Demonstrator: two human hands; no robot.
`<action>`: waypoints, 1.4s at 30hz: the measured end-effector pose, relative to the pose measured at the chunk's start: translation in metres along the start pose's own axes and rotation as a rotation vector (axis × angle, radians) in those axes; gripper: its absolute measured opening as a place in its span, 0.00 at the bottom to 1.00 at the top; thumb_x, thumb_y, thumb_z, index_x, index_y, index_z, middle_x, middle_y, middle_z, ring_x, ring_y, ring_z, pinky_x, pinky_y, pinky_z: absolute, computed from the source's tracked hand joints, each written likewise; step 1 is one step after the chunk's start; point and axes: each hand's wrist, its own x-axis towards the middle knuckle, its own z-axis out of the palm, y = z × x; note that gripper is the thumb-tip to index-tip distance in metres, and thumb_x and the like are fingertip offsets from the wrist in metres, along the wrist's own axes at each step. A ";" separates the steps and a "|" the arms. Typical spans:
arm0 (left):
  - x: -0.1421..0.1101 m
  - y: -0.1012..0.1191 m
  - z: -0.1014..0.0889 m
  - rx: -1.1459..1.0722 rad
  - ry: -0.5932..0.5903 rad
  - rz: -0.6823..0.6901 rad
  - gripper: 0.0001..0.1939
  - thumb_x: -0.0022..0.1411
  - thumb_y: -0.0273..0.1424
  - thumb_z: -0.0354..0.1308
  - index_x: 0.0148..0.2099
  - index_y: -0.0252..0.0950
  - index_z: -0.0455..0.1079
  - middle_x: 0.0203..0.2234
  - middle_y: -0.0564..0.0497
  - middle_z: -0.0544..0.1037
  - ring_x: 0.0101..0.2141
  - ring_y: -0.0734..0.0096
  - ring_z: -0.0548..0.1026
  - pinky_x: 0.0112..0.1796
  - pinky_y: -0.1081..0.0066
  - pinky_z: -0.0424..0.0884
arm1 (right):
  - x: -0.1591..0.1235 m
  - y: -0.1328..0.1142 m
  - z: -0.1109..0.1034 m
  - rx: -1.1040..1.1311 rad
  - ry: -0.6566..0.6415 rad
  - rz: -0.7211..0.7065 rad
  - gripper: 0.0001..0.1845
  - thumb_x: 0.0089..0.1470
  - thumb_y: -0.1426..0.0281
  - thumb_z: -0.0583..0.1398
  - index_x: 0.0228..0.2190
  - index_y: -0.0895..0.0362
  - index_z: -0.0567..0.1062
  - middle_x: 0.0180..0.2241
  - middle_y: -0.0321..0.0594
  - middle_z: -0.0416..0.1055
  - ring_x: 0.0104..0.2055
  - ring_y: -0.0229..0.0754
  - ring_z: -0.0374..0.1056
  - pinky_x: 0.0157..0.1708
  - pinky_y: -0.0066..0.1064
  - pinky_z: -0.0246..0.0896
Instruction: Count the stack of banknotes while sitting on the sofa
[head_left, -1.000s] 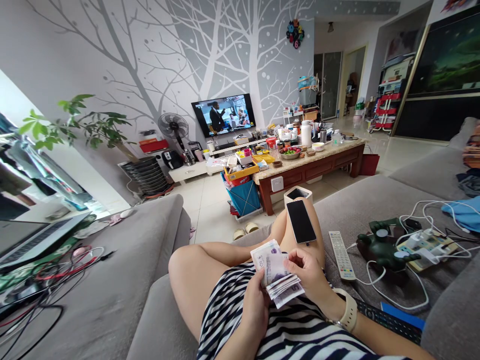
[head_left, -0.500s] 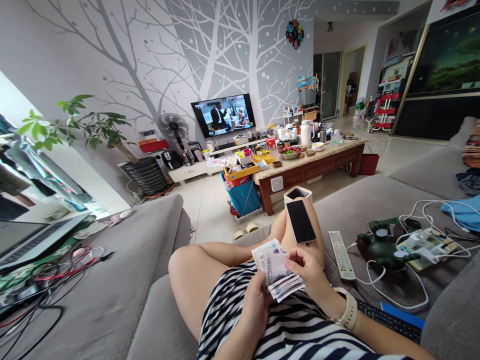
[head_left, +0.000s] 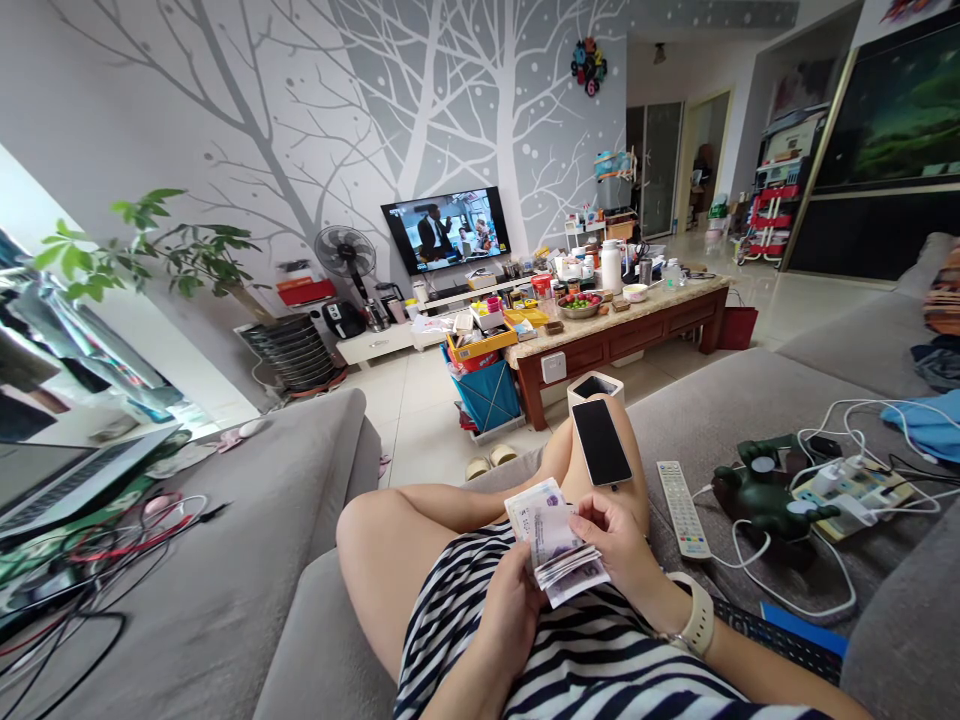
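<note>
Where a white-branched tree mural (head_left: 505, 130) spans the upper part of the frame, a gray sofa (head_left: 270, 530) extends across the lower left and lower right. Right of center, a stone tabletop (head_left: 637, 306) bears crowded household items; a lit television (head_left: 450, 230) occupies the upper center. At lower center, a striped garment (head_left: 577, 665) lies beneath the left hand (head_left: 514, 600) and right hand (head_left: 619, 540). A pale remote control (head_left: 683, 510) rests on the sofa at lower right; a dark-screened smartphone (head_left: 602, 441) lies on the right leg (head_left: 637, 460). Purple-printed banknotes (head_left: 551, 530), layered and slightly fanned, sit between the hands: the left thumb presses their lower left edge, its other fingers largely hidden, while the right thumb and forefinger pinch their right side. A cream wrist strap (head_left: 699, 615) encircles the right wrist.
</note>
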 end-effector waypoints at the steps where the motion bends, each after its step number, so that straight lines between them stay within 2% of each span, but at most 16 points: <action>1: 0.000 0.000 0.000 -0.008 -0.001 -0.004 0.16 0.53 0.32 0.58 0.43 0.29 0.74 0.32 0.44 0.81 0.36 0.58 0.78 0.37 0.64 0.73 | 0.000 -0.001 0.000 0.005 -0.002 -0.002 0.12 0.48 0.64 0.63 0.25 0.58 0.69 0.20 0.31 0.62 0.23 0.34 0.57 0.24 0.26 0.50; 6: 0.001 0.000 -0.002 -0.028 -0.010 -0.014 0.16 0.52 0.31 0.59 0.43 0.28 0.74 0.32 0.43 0.81 0.35 0.57 0.78 0.38 0.64 0.73 | -0.002 -0.005 0.001 0.019 -0.041 -0.006 0.11 0.48 0.64 0.63 0.24 0.58 0.68 0.20 0.30 0.61 0.22 0.34 0.55 0.23 0.26 0.48; 12: -0.001 0.002 0.002 0.023 -0.086 -0.009 0.17 0.52 0.32 0.57 0.42 0.28 0.75 0.31 0.44 0.81 0.36 0.55 0.78 0.40 0.62 0.72 | -0.002 -0.010 0.001 0.026 -0.068 -0.006 0.12 0.49 0.64 0.62 0.23 0.58 0.67 0.20 0.30 0.59 0.22 0.33 0.53 0.23 0.25 0.48; 21: -0.015 0.013 0.027 0.156 0.022 0.122 0.12 0.49 0.33 0.57 0.34 0.34 0.77 0.30 0.45 0.81 0.39 0.50 0.76 0.38 0.60 0.72 | -0.004 -0.011 0.004 -0.013 -0.059 -0.002 0.12 0.48 0.62 0.62 0.24 0.57 0.69 0.22 0.32 0.63 0.24 0.36 0.59 0.25 0.26 0.55; 25: -0.015 0.013 0.027 0.156 0.049 0.121 0.13 0.50 0.34 0.57 0.36 0.35 0.77 0.30 0.45 0.81 0.39 0.49 0.76 0.39 0.59 0.72 | -0.007 -0.012 0.004 -0.037 -0.083 -0.018 0.11 0.49 0.62 0.62 0.27 0.57 0.71 0.24 0.34 0.66 0.26 0.37 0.61 0.27 0.27 0.56; 30: -0.017 0.014 0.027 0.223 0.026 0.181 0.13 0.50 0.32 0.56 0.36 0.33 0.78 0.31 0.45 0.82 0.42 0.48 0.74 0.42 0.58 0.70 | -0.010 -0.016 0.002 -0.058 -0.140 -0.063 0.11 0.52 0.63 0.61 0.26 0.57 0.71 0.22 0.33 0.63 0.25 0.35 0.58 0.26 0.26 0.53; 37: -0.017 0.015 0.027 0.217 0.050 0.253 0.12 0.52 0.32 0.56 0.36 0.33 0.77 0.39 0.44 0.80 0.43 0.51 0.74 0.45 0.61 0.68 | -0.011 -0.018 0.002 -0.085 -0.164 -0.053 0.14 0.52 0.60 0.60 0.24 0.58 0.71 0.21 0.32 0.61 0.24 0.35 0.55 0.24 0.26 0.49; 42: -0.016 0.012 0.024 0.187 0.040 0.236 0.12 0.53 0.33 0.56 0.35 0.33 0.77 0.36 0.45 0.81 0.41 0.52 0.75 0.44 0.61 0.69 | -0.011 -0.018 0.003 -0.079 -0.169 -0.043 0.15 0.52 0.58 0.60 0.23 0.58 0.71 0.20 0.32 0.61 0.23 0.35 0.55 0.24 0.26 0.50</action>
